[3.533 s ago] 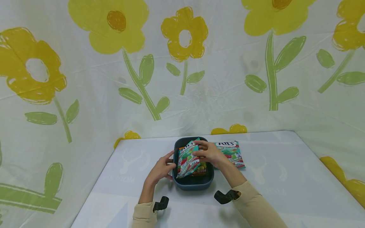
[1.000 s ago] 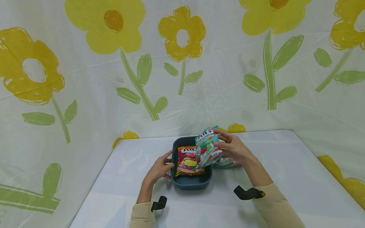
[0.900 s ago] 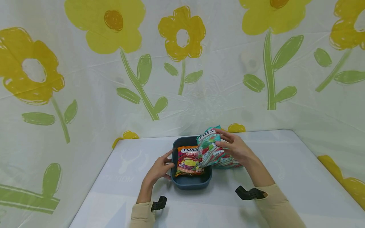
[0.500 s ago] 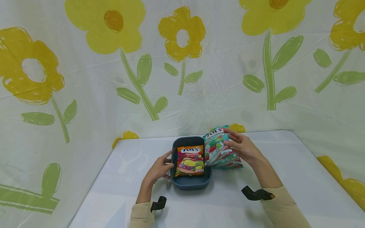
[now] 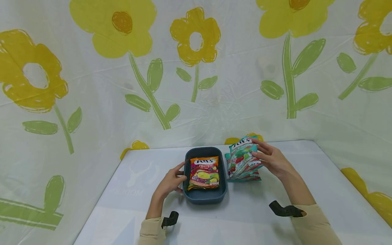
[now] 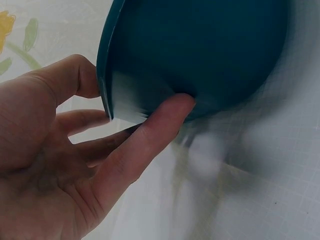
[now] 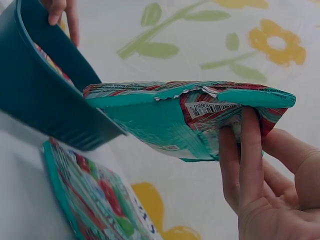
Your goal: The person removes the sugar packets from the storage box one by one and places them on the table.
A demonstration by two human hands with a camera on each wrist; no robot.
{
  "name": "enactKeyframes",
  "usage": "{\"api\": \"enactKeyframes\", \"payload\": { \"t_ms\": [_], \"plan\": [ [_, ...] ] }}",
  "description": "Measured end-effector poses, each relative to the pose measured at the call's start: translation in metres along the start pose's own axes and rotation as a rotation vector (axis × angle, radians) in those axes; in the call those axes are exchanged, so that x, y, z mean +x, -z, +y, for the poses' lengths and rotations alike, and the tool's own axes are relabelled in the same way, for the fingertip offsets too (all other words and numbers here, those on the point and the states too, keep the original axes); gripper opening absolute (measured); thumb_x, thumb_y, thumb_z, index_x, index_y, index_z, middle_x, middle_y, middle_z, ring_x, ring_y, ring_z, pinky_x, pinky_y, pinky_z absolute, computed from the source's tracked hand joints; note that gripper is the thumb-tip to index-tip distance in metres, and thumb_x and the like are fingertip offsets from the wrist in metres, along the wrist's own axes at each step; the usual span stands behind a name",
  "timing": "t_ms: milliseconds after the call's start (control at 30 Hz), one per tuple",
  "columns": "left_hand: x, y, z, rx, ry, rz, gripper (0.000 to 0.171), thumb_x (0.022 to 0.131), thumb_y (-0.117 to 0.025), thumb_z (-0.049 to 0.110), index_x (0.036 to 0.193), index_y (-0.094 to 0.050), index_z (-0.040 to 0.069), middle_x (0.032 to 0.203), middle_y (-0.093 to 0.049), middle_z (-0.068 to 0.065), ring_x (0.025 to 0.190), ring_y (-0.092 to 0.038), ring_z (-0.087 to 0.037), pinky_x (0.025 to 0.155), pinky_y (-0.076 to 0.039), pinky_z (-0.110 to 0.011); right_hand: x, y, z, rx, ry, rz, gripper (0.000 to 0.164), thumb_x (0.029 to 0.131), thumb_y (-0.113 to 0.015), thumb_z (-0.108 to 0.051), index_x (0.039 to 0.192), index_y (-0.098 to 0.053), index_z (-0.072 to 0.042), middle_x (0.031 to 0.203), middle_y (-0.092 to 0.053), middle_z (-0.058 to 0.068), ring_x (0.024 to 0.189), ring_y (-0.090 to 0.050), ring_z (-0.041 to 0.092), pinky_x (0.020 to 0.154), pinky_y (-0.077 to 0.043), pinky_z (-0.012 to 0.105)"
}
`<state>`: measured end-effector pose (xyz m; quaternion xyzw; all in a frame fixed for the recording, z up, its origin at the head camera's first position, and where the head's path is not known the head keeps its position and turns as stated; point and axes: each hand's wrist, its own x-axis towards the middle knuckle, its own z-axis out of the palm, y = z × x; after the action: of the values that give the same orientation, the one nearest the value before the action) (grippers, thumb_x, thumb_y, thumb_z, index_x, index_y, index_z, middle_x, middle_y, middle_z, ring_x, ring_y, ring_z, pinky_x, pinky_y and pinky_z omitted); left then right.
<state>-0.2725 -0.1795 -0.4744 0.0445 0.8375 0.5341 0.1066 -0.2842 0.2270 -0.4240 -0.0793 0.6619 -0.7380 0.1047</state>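
Currently, the teal, red and white plastic FOX'S mint candy packet point(image 5: 242, 157) is at the right of centre in the head view, raised above the table and directly left of the right hand point(image 5: 275, 161). That hand is only partly open: thumb and fingers pinch the packet along its right side, towards the upper corner, and the palm stays clear of it. The packet's long axis runs steeply from lower left to upper right, with the lettered end up and leaning rightwards and the printed front facing the head camera. In the right wrist view it stretches almost level across the middle of the frame, seam and barcode showing, one end at the fingers and the other towards the upper left, where the bin is.

A second teal mint packet point(image 7: 100, 197) lies flat on the white table point(image 5: 128, 190) at the lower left of the right wrist view, below and apart from the held one; in the head view it is largely covered by it.

Left of both, near the frame's centre, stands a dark blue rounded rectangular plastic bin point(image 5: 206, 200), with an orange and red FOX'S fruit candy packet point(image 5: 204, 172) inside, face up, its long axis nearly upright in the frame. The left hand point(image 5: 169, 182), loosely curved, grips the bin's left wall, the thumb outside and a fingertip over the rim.
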Motion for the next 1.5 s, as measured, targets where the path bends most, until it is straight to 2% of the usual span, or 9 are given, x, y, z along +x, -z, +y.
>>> {"api": "enactKeyframes", "payload": {
  "t_ms": [200, 1200, 1333, 1500],
  "plan": [
    [-0.001, 0.0, 0.0, -0.005, -0.002, 0.0, 0.069, 0.09, -0.061, 0.011, 0.153, -0.034, 0.019, 0.134, -0.057, -0.027, 0.101, -0.067, -0.029, 0.053, -0.061, -0.038, -0.005, 0.011, 0.002, 0.045, -0.006, 0.01, 0.065, 0.097, -0.059, -0.014, 0.155, -0.03, -0.017, 0.132, -0.052, -0.009, 0.106, -0.061, 0.006, 0.087, -0.057, 0.02],
    [0.0, 0.0, 0.001, 0.006, -0.006, 0.005, 0.068, 0.091, -0.059, 0.011, 0.154, -0.033, 0.019, 0.134, -0.056, -0.028, 0.099, -0.066, -0.029, 0.054, -0.061, -0.04, -0.028, 0.064, 0.015, 0.169, -0.045, 0.068, 0.067, 0.097, -0.056, -0.007, 0.156, -0.026, -0.018, 0.124, -0.057, -0.013, 0.103, -0.062, 0.003, 0.087, -0.057, 0.018],
    [-0.006, 0.0, 0.011, 0.002, -0.004, 0.002, 0.068, 0.091, -0.058, 0.008, 0.154, -0.033, 0.015, 0.134, -0.055, -0.031, 0.098, -0.066, -0.031, 0.056, -0.061, -0.043, -0.029, 0.069, 0.015, 0.166, -0.065, 0.084, 0.069, 0.096, -0.059, -0.009, 0.156, -0.027, -0.02, 0.125, -0.054, -0.013, 0.103, -0.061, 0.003, 0.087, -0.057, 0.018],
    [-0.019, 0.001, 0.029, -0.007, -0.012, 0.0, 0.067, 0.091, -0.058, 0.007, 0.153, -0.034, 0.012, 0.133, -0.055, -0.032, 0.097, -0.066, -0.03, 0.057, -0.061, -0.043, -0.029, 0.074, 0.018, 0.183, -0.053, 0.074, 0.068, 0.096, -0.058, -0.006, 0.156, -0.027, -0.017, 0.122, -0.058, -0.013, 0.102, -0.062, 0.004, 0.087, -0.058, 0.019]
  ]
}}
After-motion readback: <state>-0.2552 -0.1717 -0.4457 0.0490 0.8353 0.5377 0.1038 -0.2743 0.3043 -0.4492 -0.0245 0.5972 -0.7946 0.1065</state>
